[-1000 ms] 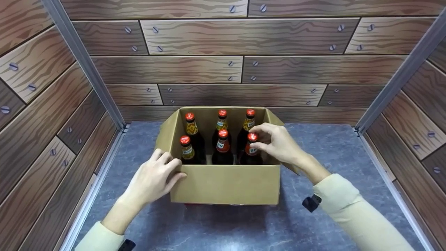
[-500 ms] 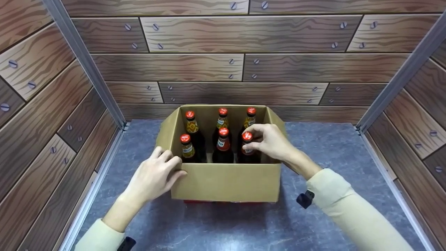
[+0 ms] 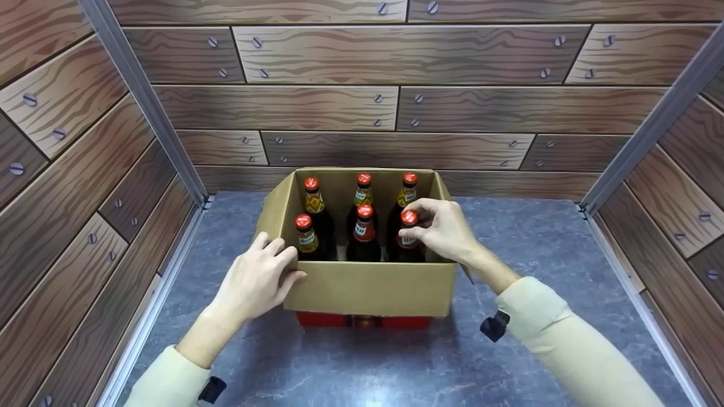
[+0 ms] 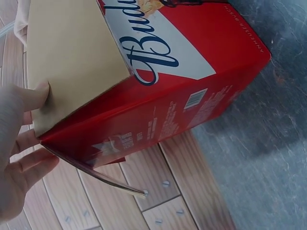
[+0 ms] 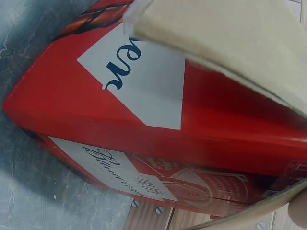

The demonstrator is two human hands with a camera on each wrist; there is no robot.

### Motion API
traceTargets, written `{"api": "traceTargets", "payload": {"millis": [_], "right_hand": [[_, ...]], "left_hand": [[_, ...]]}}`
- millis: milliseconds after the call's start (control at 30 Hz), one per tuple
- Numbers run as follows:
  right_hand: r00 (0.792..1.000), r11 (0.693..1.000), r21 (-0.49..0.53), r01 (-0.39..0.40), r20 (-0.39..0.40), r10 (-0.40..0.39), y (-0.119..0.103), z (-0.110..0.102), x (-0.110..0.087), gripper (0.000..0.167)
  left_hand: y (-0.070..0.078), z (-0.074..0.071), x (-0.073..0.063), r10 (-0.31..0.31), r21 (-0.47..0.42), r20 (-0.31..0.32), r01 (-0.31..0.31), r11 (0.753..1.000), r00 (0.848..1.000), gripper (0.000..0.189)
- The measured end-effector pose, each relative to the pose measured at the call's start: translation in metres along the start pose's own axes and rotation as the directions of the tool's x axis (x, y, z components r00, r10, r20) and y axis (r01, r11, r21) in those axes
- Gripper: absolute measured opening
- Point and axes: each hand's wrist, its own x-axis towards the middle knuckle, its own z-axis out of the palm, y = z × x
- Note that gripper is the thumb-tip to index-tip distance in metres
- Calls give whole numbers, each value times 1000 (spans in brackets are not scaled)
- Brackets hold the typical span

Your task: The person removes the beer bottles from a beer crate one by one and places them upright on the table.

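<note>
On the carton's point(image 4: 158, 112) near face I can read a big blue script "Bud" at the left, its tail "er" at the right, and small "ANHEUSER BUSCH" lettering along the lower left. Its left side carries a barcode point(image 4: 195, 98); the right side's script and the bottles' point(image 3: 365, 249) neck labels are too blurred for me.

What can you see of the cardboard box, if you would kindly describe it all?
The box, apparently cardboard, is plain brown inside and glossy red outside, with white panels and dark blue script. It stands open-topped on the grey marbled surface, near and side flaps folded outward. Six red-capped bottles stand inside. The left hand grips its near-left corner.
</note>
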Motion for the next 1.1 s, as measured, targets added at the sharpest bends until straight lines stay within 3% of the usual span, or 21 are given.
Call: {"api": "traceTargets", "payload": {"millis": [333,867,1100], "right_hand": [[996,999,31,29,-85,-26,-7,-8,1,28],[985,996,12,90,-148,-87,-58,-44,15,27],[971,992,-48,120,-203,-127,-81,-61,21,26]], "left_hand": [[4,0,1,-23,1,4,23,1000,1000,32],[3,-1,1,-23,3,5,23,1000,1000,32],[4,0,1,-27,1,11,27,1000,1000,32]]}}
